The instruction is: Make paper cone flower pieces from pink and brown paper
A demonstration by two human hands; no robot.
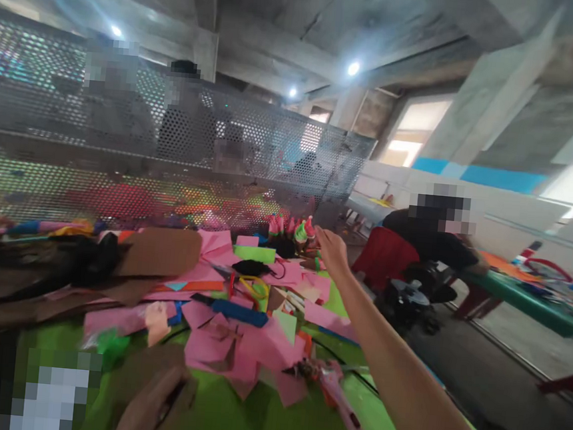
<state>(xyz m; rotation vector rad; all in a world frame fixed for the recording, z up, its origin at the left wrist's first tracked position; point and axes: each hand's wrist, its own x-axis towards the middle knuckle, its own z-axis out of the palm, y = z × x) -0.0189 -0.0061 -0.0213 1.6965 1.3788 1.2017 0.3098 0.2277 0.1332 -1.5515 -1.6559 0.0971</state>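
My right hand (331, 247) is stretched far out over the green table (228, 417), its fingers at a cluster of small glue bottles (292, 229) with red and green caps. The fingers are blurred and turned away, so their grip is unclear. At the near edge, my left hand (149, 407) has its fingers curled over a brown cardboard piece (137, 369). Pink paper sheets (225, 343) lie scattered between the hands. A glue gun (336, 387) rests on the table under my right forearm.
A perforated metal screen (173, 138) runs along the table's far side, with people seated behind it. Another person (435, 235) sits at a green table (525, 296) on the right. Cardboard (160, 251), black items and a blue tool (238, 311) clutter the middle.
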